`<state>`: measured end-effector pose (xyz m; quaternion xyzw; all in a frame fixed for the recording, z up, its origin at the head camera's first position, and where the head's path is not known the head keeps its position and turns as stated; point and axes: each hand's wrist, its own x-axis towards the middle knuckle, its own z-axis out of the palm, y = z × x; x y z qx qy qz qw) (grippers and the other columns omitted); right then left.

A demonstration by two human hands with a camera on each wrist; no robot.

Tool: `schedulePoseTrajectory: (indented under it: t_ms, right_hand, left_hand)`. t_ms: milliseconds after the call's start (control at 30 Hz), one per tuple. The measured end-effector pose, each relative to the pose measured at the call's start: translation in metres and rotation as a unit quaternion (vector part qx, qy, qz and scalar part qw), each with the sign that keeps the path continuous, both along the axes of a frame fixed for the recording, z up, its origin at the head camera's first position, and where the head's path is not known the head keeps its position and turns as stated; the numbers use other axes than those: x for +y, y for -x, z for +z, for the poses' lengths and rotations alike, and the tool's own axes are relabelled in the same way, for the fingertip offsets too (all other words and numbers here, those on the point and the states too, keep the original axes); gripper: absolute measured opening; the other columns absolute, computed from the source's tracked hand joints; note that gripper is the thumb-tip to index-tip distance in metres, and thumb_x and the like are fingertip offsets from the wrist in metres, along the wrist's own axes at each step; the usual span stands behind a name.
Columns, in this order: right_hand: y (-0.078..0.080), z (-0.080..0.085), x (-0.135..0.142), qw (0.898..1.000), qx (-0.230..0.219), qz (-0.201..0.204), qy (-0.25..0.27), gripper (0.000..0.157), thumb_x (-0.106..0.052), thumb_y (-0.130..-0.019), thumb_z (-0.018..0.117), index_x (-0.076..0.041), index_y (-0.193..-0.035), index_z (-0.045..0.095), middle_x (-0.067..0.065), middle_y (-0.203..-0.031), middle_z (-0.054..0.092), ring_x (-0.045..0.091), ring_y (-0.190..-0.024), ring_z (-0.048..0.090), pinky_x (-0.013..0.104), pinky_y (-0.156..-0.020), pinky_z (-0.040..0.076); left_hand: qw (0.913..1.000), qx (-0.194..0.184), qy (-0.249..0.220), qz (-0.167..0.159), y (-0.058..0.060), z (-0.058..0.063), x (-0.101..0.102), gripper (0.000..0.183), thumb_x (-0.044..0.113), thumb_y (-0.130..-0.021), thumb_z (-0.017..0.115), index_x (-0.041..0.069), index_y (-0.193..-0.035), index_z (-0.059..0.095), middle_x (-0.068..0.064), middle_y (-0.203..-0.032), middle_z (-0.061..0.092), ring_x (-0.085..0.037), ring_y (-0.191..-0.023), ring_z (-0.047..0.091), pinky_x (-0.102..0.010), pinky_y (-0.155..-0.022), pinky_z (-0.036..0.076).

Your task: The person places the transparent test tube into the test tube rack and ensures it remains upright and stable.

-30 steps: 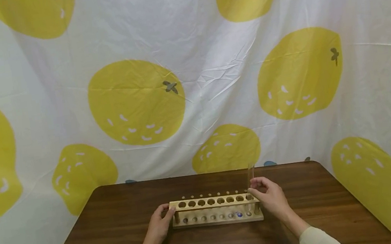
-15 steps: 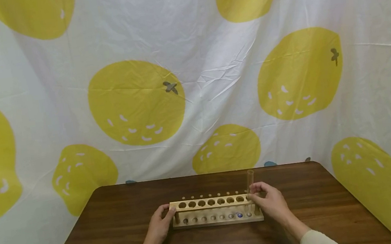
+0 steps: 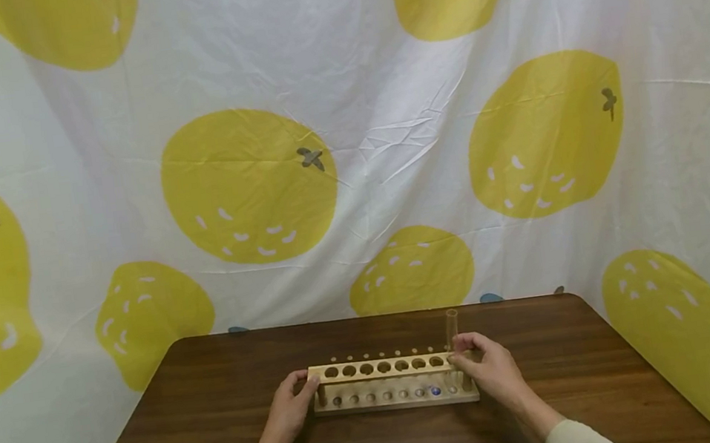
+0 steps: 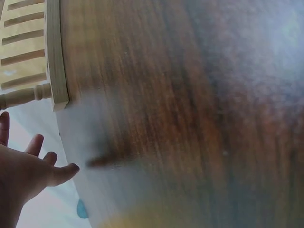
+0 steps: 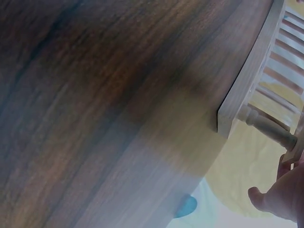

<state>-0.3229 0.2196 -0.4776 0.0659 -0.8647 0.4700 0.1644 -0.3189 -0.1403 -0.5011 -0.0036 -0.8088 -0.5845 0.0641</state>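
Note:
A wooden test tube rack (image 3: 396, 405) stands on the table, a row of round holes along its upper bar. My left hand (image 3: 288, 412) grips the left end of that bar, thumb in front and fingers behind. At the right end a clear glass test tube (image 3: 452, 322) stands upright in the last hole, its upper part above the bar. My right hand (image 3: 497, 369) pinches the tube close to the bar, the thumb covering part of the hole. In the right wrist view the rack's end post (image 5: 270, 128) shows beside the right hand (image 5: 285, 194).
A small blue spot (image 3: 436, 391) shows on the rack's base, near the right end. Short drying pegs (image 3: 381, 354) line the rack's back. The brown wood-grain table (image 3: 216, 397) ends at a white curtain (image 3: 389, 172) with yellow lemons.
The test tube has gone down a little into the right-end hole, my right hand lowering slightly with it. My left hand has stayed on the rack.

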Motion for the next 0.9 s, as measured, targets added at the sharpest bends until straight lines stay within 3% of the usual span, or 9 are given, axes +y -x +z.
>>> schedulePoseTrajectory:
  t_ms: [367,533,700,900]
  right_hand:
    - [-0.002,0.005,0.011,1.0,-0.024,0.004,0.014,0.047,-0.035,-0.086,0.08,-0.01,-0.123,0.065,0.008,-0.117,0.067,0.028,-0.116,0.057,0.052,-0.1,0.04]
    - [-0.003,0.008,0.017,1.0,-0.015,-0.004,0.003,0.047,-0.032,-0.088,0.077,-0.006,-0.125,0.064,0.013,-0.121,0.065,0.031,-0.119,0.056,0.052,-0.101,0.04]
    - [-0.004,0.01,0.03,1.0,-0.006,-0.007,-0.021,0.046,-0.029,-0.093,0.072,-0.002,-0.128,0.062,0.02,-0.129,0.06,0.036,-0.124,0.052,0.055,-0.103,0.038]
    - [-0.006,0.009,0.05,0.998,-0.029,-0.006,-0.057,0.059,-0.041,-0.095,0.067,-0.004,-0.139,0.054,0.023,-0.14,0.051,0.041,-0.132,0.044,0.058,-0.104,0.036]
  left_hand:
    - [0.998,0.003,0.063,0.006,0.001,0.011,-0.008,0.044,0.036,-0.1,0.059,-0.002,-0.122,0.06,-0.03,-0.136,0.048,-0.047,-0.128,0.043,-0.058,-0.1,0.038]
    - [0.9948,0.012,0.101,0.006,0.002,0.017,-0.018,0.046,0.037,-0.101,0.058,-0.001,-0.126,0.059,-0.029,-0.138,0.048,-0.048,-0.13,0.041,-0.06,-0.101,0.037]
    - [0.9899,0.017,0.141,0.004,0.003,0.022,-0.027,0.053,0.041,-0.1,0.058,-0.002,-0.131,0.056,-0.029,-0.142,0.045,-0.05,-0.134,0.034,-0.064,-0.103,0.032]
    - [0.9777,0.03,0.207,0.012,0.004,0.025,-0.038,0.064,0.051,-0.097,0.057,0.0,-0.137,0.053,-0.028,-0.143,0.045,-0.05,-0.134,0.033,-0.068,-0.104,0.026]
